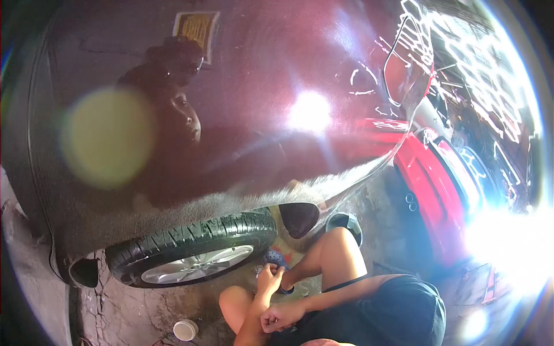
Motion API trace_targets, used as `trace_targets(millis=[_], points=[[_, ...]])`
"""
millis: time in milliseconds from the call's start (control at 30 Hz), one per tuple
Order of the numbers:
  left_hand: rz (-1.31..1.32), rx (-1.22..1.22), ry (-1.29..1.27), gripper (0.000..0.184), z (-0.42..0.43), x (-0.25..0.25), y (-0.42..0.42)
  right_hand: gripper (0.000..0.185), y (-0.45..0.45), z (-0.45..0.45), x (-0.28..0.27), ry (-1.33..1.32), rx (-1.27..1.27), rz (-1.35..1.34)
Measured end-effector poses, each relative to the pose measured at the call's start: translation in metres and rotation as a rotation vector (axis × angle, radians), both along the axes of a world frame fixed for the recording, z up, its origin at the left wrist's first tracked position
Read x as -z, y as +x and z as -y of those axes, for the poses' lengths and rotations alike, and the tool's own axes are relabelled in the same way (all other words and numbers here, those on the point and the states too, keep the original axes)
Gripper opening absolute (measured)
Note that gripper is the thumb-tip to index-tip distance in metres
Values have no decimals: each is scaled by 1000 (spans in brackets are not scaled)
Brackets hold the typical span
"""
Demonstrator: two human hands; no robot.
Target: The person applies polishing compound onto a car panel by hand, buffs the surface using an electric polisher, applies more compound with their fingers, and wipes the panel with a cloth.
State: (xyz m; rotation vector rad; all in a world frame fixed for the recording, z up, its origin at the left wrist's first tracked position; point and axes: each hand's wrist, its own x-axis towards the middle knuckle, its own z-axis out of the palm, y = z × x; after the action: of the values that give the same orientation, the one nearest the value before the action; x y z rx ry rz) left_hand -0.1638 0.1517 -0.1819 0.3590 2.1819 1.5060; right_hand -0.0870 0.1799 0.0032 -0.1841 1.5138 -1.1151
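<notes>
My left hand (pixel 270 280) is in front of my bent leg, its fingers closed together near the blue clog (pixel 276 259) on my foot. Whether anything sits between those fingers is too small to make out. Next to my left forearm, my right hand (pixel 283 316) is curled into a loose fist, its palm side hidden. Above both hands rises the glossy dark red car panel (pixel 242 127), with a dull, scuffed band along its lower edge. Under that panel is a wheel with a black tire (pixel 196 239) and a silver rim (pixel 199 265).
A round white lid or tub (pixel 185 330) lies on the cracked concrete floor (pixel 127 314). Beside my knee stands a dark container (pixel 345 226). Another red car (pixel 430 196) is parked to the right, beneath bright hexagonal ceiling lights (pixel 490 69). Strong glare washes out the right edge.
</notes>
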Motion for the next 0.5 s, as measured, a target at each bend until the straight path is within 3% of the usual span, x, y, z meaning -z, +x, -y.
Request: trace_targets(millis=[100,200,333,400,500], points=[[41,36,-14,53,2,5,0,31,16,-37,32,65,46,-616],[49,50,-30,52,4,19,-1,27,23,-91,6,352,183,-809],[85,92,-85,55,4,11,-10,40,74,-155,-25,644,292,-1461],[92,129,-149,59,1,23,-12,53,110,-174,-37,623,384,-1441],[85,224,-235,64,1,30,-20,69,158,-185,-55,894,315,-1343]])
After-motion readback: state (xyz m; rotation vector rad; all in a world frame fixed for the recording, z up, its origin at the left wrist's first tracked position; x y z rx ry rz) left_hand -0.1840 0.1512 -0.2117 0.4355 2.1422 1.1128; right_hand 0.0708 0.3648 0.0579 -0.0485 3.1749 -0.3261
